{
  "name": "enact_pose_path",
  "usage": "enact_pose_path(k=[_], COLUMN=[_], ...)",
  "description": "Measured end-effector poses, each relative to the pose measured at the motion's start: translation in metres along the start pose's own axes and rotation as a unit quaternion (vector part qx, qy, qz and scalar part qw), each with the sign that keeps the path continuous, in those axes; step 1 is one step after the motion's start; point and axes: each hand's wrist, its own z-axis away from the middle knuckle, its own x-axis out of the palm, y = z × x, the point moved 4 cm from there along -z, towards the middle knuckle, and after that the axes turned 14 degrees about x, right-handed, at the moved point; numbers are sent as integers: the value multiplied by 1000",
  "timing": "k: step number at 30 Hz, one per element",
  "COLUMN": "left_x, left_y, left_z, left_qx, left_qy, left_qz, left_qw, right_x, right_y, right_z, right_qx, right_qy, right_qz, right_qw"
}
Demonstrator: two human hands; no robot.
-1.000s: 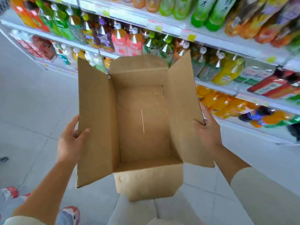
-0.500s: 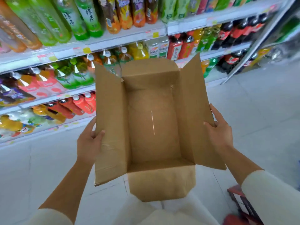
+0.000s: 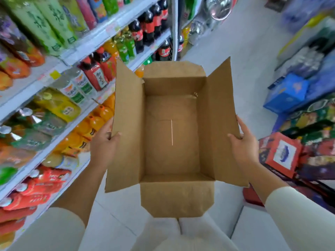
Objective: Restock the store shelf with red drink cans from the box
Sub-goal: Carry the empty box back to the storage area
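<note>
A brown cardboard box [image 3: 172, 160] hangs in front of me at waist height, all its flaps spread open and nothing inside it. My left hand [image 3: 104, 147] grips the left flap, thumb over its inner face. My right hand [image 3: 243, 144] grips the right flap the same way. No red drink cans show in the box. The store shelf [image 3: 54, 69] runs along my left, packed with bottled drinks.
The shelf rows hold green, orange, yellow and red bottles, with cola bottles [image 3: 148, 24] at the far end. On the right stand stacked goods: a blue carton [image 3: 288, 93] and a red carton [image 3: 282, 154]. Pale floor tiles [image 3: 241, 66] stretch ahead down the aisle.
My view has swung to the right: the shelf has slid to the left side and the aisle and stacked cartons have come into sight. Both hands keep the same grip on the box flaps.
</note>
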Motion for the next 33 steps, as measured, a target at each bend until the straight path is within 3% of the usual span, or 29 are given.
enact_pose_path(k=[6, 11, 21, 29, 33], left_x=[87, 160, 302, 459, 534], left_y=[51, 97, 217, 267, 325], left_z=[-118, -216, -387, -549, -623], left_qx=[56, 100, 153, 193, 215], left_qy=[-85, -108, -154, -220, -247], left_qz=[-10, -1, -15, -11, -25], left_qw=[995, 989, 976, 956, 945], right_x=[-40, -66, -135, -155, -183], right_y=[-1, -22, -87, -130, -157], right_z=[-72, -157, -319, -475, -557], right_qx=[64, 95, 133, 195, 231], right_qy=[70, 82, 131, 174, 202], right_qz=[-75, -136, -158, -178, -164], right_qw=[993, 983, 970, 949, 937])
